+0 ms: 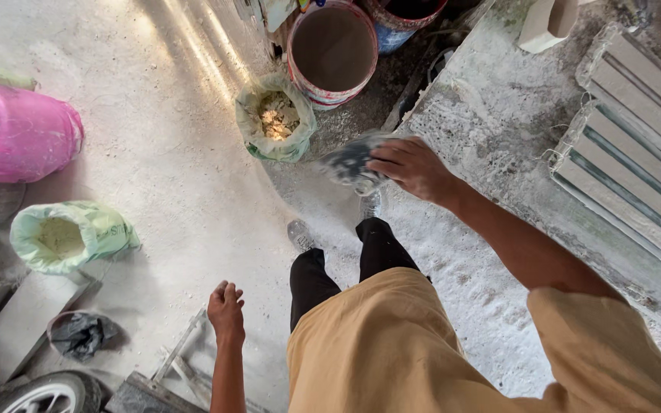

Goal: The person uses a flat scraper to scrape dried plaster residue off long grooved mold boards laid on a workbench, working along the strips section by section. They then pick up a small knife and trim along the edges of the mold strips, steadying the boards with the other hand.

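At far left a pink sack [17,134] and an open green sack [66,235] lie on the dusty floor [170,176]. The left hand [226,310] hangs loosely open, holding nothing. The right hand [411,167] grips a blurred dark cloth [350,162] at the edge of the dust-coated surface [491,115], near another open green bag of powder [275,118].

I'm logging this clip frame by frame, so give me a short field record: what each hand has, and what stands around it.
right hand: right hand grips a blurred grey-and-white dusty rag at the edge of the powder-coated concrete slab
left hand: left hand open, holding nothing, hanging over the dusty floor
nearest sack: open green plastic sack of pale powder, just left of the rag
behind it: round red-rimmed bucket
far left: second green powder sack, lying pink plastic drum
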